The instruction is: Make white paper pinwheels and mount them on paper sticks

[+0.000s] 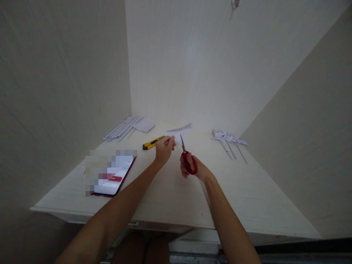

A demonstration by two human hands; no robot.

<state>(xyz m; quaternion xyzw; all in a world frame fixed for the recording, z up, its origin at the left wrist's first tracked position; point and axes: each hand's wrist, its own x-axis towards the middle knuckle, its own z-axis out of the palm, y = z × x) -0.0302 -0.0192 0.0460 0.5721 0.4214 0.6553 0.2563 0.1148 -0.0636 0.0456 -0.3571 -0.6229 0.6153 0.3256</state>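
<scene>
My right hand (196, 167) is wrapped round the red handles of a pair of scissors (183, 145), whose blades point away from me, towards a white piece of paper (180, 136). That paper looks folded, with one flap standing up at its far side. In a pinch at its near left edge is my left hand (164, 149), closed on the paper; the fingertips partly hide the grip. Just left of this hand a yellow and black utility knife (150, 144) lies on the table, its right end partly behind the fingers.
On the white table (170, 194), paper strips or sticks (123, 129) and a square paper (145, 125) lie at back left. Several paper pinwheel-like pieces on sticks (229, 141) lie at right. A tablet-like device (110, 185), partly blurred, rests at front left. Walls enclose the table.
</scene>
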